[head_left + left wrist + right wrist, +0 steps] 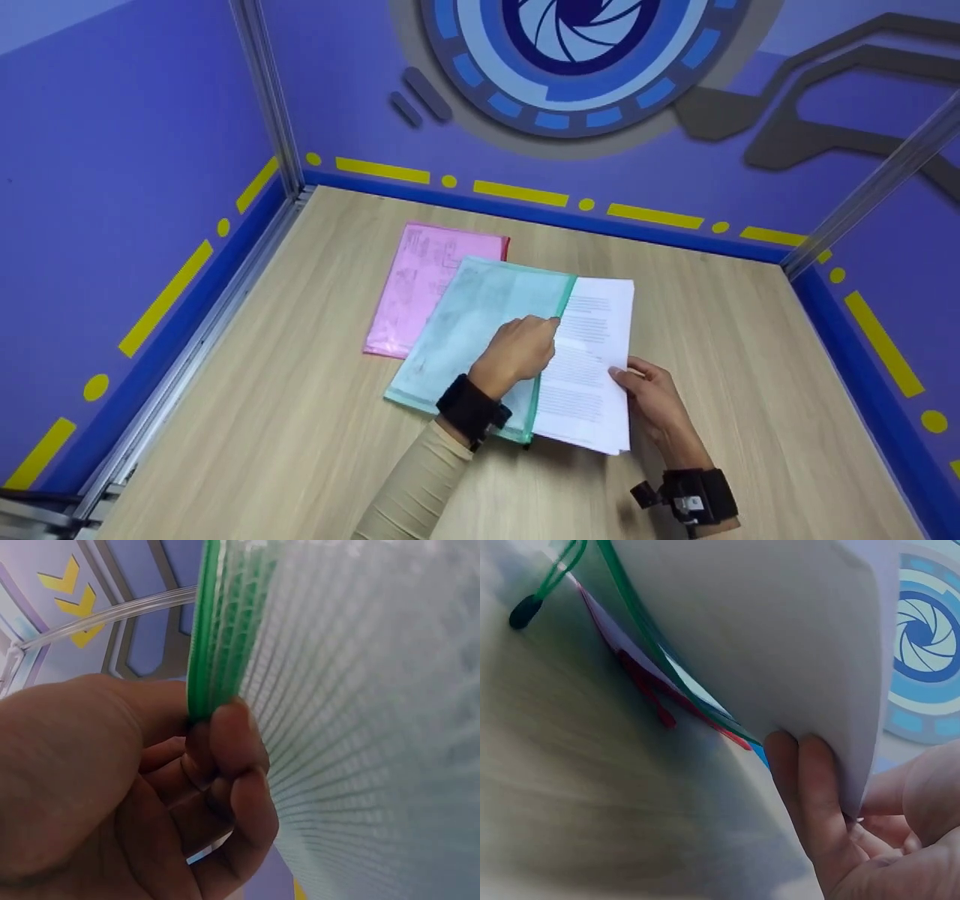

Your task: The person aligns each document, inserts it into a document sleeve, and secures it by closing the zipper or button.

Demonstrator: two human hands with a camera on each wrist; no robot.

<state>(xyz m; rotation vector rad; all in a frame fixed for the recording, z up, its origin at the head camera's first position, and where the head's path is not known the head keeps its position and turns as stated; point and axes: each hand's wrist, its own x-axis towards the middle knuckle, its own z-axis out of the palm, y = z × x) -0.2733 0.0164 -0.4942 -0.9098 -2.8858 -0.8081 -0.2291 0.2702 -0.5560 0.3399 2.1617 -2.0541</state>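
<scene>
A translucent green zip document pouch [480, 322] is tilted above the table, a stack of printed paper sheets [592, 360] sticking out of its right-hand opening. My left hand [525, 346] pinches the pouch's green zip edge, thumb on one side and curled fingertips on the other in the left wrist view. My right hand [654, 394] grips the outer edge of the papers, with the thumb on top and fingers [817, 787] underneath. How far the sheets reach inside the pouch is hard to tell.
Partly beneath the green pouch lies a pink zip pouch [409, 300] with printed sheets in it, on the wooden table [285, 390]. A red zip pull [666, 718] hangs from its edge. Blue walls [150, 187] with metal posts border the table.
</scene>
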